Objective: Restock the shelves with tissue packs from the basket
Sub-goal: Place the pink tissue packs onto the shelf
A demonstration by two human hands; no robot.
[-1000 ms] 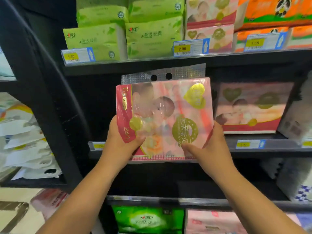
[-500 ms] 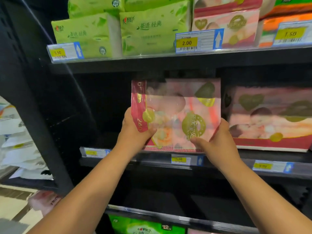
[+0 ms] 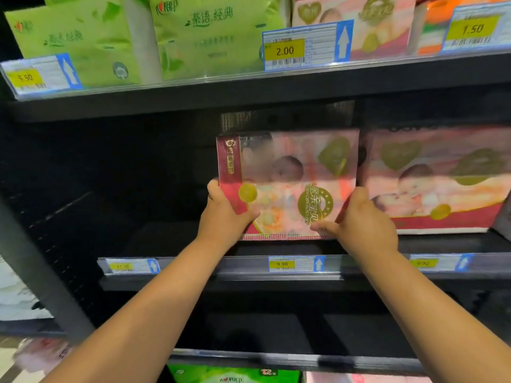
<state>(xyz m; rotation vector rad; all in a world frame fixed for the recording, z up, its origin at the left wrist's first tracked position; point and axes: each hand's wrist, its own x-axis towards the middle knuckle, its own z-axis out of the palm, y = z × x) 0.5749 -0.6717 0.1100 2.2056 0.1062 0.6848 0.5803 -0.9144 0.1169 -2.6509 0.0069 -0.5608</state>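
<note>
A pink tissue pack (image 3: 290, 178) with a red left stripe and gold hearts stands upright inside the middle shelf (image 3: 249, 272), deep under the shelf above. My left hand (image 3: 224, 217) grips its lower left corner. My right hand (image 3: 359, 219) grips its lower right corner. Its right edge is close against a matching pink pack (image 3: 437, 181) that stands on the same shelf. The basket is out of view.
Green packs (image 3: 143, 37) and pink and orange packs fill the top shelf above price tags (image 3: 304, 45). The middle shelf is dark and bare to the left of the held pack. A green pack (image 3: 235, 374) shows on the lowest shelf. A black upright (image 3: 41, 272) bounds the left side.
Both hands have pushed the pink pack farther into the middle shelf and to the right, up beside the matching pack. The view has moved closer to the shelves.
</note>
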